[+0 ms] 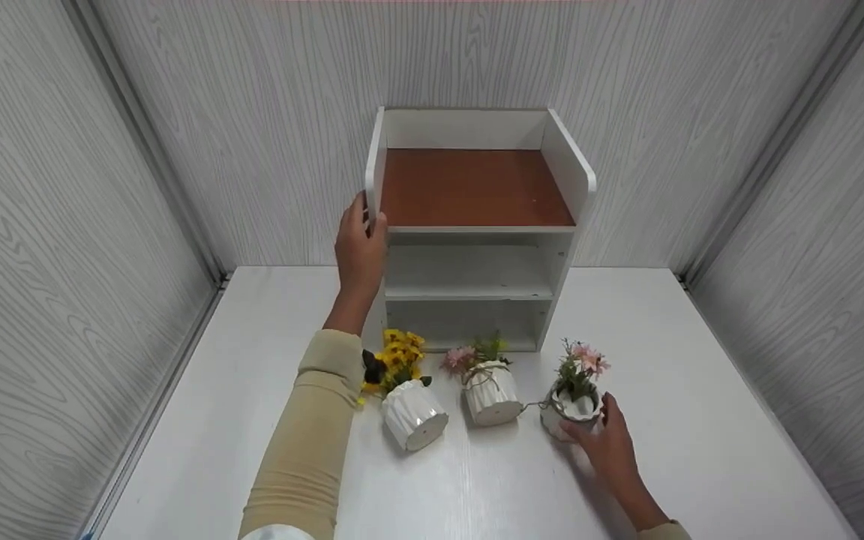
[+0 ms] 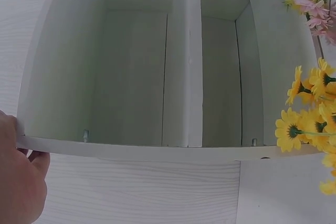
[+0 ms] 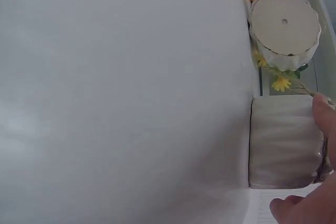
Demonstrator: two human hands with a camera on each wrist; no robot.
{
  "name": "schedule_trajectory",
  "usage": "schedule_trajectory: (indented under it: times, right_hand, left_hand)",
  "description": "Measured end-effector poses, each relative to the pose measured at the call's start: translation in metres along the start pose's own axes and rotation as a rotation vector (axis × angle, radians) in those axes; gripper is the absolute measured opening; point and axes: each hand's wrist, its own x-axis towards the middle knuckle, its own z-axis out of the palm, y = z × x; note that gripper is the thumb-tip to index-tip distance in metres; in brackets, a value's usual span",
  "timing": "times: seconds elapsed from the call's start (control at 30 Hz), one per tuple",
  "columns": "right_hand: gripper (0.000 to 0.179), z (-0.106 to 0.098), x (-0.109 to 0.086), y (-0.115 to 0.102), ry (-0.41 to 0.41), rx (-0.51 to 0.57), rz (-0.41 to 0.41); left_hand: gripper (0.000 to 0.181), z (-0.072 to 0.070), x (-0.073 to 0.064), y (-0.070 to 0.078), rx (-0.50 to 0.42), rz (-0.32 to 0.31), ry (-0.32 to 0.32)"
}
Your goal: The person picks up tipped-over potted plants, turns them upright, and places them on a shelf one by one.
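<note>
In the head view, a small white shelf unit [image 1: 469,271] with a brown top board stands against the back wall. My left hand [image 1: 361,251] grips the upper front edge of its left side panel; in the left wrist view, the fingers [image 2: 38,162] lie around that edge. My right hand [image 1: 610,448] holds an upright white flower pot [image 1: 552,424] with pink flowers, thumb in front and fingers at its right side. To its left, a second white pot [image 1: 493,397] with pink flowers and a third white pot [image 1: 415,420] with yellow flowers lie tipped, bases facing me.
The white table [image 1: 469,495] extends around the pots and the shelf. Grey wood-grain panels enclose it at the left [image 1: 64,247], back [image 1: 267,150] and right [image 1: 807,247]. A thin string [image 1: 533,406] runs between the middle and right pots.
</note>
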Motion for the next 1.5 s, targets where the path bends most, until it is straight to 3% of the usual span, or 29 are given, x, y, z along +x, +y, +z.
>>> schedule_trajectory:
  times: [0.33, 0.63, 1.27, 1.5]
  right_hand:
    - [0.125, 0.002, 0.005, -0.002, -0.003, -0.018, -0.02]
    - [0.108, 0.009, 0.007, 0.0, 0.055, 0.028, -0.108]
    - [0.096, 0.011, 0.0, -0.001, 0.104, 0.04, -0.093]
    - [0.095, 0.009, -0.004, -0.011, 0.167, 0.039, -0.121]
  left_hand:
    - [0.052, -0.003, 0.0, -0.001, 0.013, -0.011, -0.006]
    - [0.052, -0.005, -0.001, 0.0, 0.003, -0.006, -0.003]
    - [0.053, -0.001, -0.002, 0.001, 0.024, -0.012, 0.007]
    - [0.054, -0.001, -0.001, 0.001, 0.013, -0.019, -0.004]
